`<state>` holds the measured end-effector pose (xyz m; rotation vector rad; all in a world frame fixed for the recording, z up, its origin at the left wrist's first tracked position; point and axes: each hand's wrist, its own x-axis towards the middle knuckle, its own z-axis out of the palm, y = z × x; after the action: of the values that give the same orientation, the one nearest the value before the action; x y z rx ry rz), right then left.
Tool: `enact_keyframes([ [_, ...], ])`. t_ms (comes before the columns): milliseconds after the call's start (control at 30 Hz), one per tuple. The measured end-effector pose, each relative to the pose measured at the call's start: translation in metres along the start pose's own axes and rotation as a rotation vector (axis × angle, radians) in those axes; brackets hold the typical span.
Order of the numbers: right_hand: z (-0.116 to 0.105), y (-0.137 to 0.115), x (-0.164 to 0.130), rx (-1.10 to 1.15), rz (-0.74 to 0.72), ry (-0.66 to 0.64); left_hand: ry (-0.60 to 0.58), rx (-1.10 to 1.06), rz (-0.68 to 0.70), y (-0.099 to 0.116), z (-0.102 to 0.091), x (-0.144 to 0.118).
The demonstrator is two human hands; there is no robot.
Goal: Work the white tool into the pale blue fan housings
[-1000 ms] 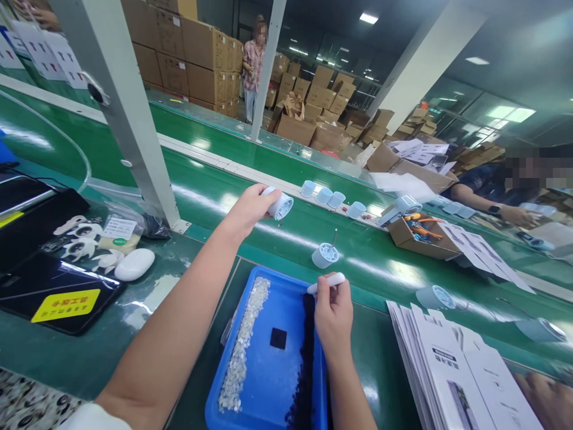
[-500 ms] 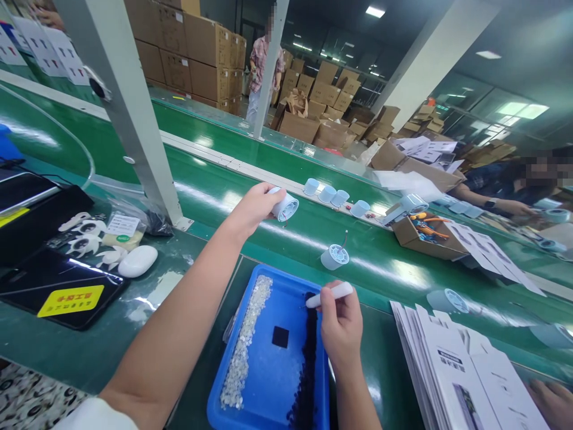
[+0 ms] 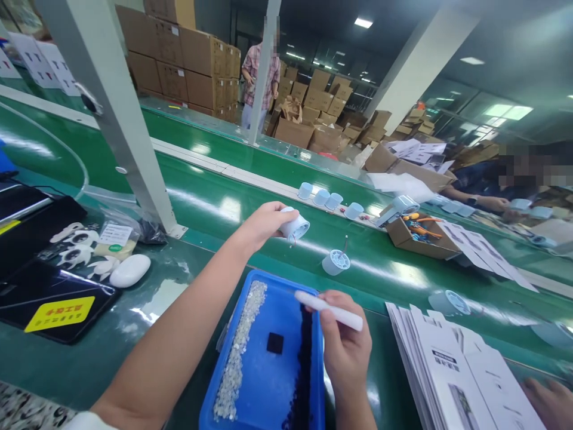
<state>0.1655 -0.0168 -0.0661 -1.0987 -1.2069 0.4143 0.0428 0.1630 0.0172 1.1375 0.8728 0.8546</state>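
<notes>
Green worktop [image 3: 115,335], tray [image 3: 259,388], boxes [image 3: 199,83] beyond.

Beyond the green worktop [image 3: 102,358], pale posts [image 3: 107,113] rose beside a glossy green belt [image 3: 201,206] edged by a whitish rail [image 3: 201,157]. Stacked cardboard cartons [image 3: 199,83] occupied the background; a thick pale pillar [image 3: 416,65] stood near glazed partitions [image 3: 470,110] under lit ceiling panels [image 3: 363,22].
</notes>
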Motion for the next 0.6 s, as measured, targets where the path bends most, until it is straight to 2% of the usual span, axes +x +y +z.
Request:
enact_keyframes([
  [67, 0.001, 0.001, 0.001, 0.039, 0.018, 0.131, -0.031, 0.028, -0.013, -0.001, 0.007, -0.001],
  [200, 0.004, -0.001, 0.004, 0.069, 0.117, 0.234, -0.102, 0.076, -0.034, -0.004, 0.017, -0.005],
  [600, 0.004, -0.003, 0.008, 0.073, 0.162, 0.268, -0.197, 0.133, -0.045, -0.004, 0.024, -0.01],
])
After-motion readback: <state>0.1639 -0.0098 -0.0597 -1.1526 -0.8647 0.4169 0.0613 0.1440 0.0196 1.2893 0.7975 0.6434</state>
